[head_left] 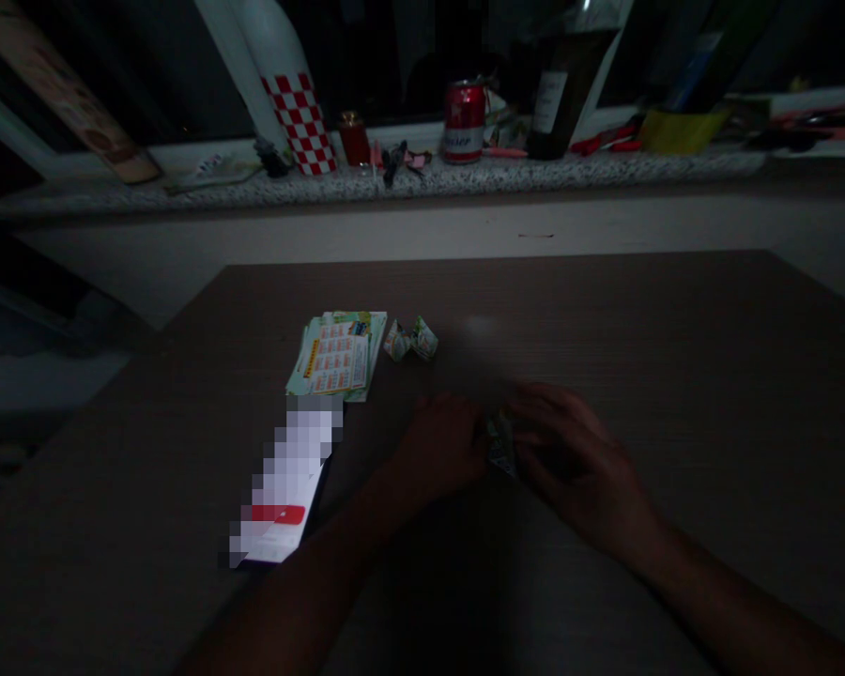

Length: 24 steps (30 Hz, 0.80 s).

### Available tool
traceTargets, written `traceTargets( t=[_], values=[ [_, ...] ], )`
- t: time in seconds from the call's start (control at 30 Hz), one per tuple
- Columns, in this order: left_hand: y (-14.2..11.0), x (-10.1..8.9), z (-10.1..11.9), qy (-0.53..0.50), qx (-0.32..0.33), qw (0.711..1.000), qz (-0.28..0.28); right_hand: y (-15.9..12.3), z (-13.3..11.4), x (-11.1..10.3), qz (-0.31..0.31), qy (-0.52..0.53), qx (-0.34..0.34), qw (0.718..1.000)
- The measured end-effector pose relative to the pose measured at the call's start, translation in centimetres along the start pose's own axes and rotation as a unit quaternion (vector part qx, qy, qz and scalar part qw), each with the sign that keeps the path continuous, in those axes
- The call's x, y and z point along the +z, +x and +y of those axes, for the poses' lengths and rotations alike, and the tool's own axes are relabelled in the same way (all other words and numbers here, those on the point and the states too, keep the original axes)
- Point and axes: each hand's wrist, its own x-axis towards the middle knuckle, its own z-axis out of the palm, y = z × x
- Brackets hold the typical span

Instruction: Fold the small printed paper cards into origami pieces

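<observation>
A small folded piece of printed paper (501,445) is between my two hands, low over the table. My left hand (445,443) is closed on its left side, the fingertips partly hidden in the dark. From the right, my right hand (583,462) bends its thumb and fingers round the other side, slightly blurred. Beyond my left hand lie folded paper shapes (411,340), green and white with print. Beside them is a stack of printed calendar cards (338,355), the top one showing month grids.
A lit phone (282,493) lies by my left forearm on the brown table (640,329). Along the granite windowsill (253,195) stand a red-checked white bottle (301,117), a red can (463,122), a small red jar (353,139), a dark labelled bottle (553,103) and a yellow container (683,129).
</observation>
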Motion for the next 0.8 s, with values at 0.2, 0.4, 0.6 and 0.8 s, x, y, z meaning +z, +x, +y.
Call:
traceTargets(
  t=[0.2, 0.4, 0.6, 0.8],
  values=[
    [0.12, -0.18, 0.13, 0.001, -0.004, 1.0, -0.012, -0.06, 0.52, 0.16, -0.03, -0.048, -0.06, 0.997],
    [0.15, -0.09, 0.12, -0.005, 0.002, 1.0, -0.009, -0.17, 0.71, 0.28, -0.029, -0.027, -0.011, 0.999],
    [0.18, 0.1, 0.21, -0.005, -0.007, 1.0, -0.003, -0.27, 0.55, 0.06, -0.039, -0.012, 0.019, 0.999],
    [0.29, -0.1, 0.3, -0.004, -0.009, 1.0, -0.012, -0.17, 0.62, 0.06, -0.038, -0.024, 0.011, 0.999]
  ],
)
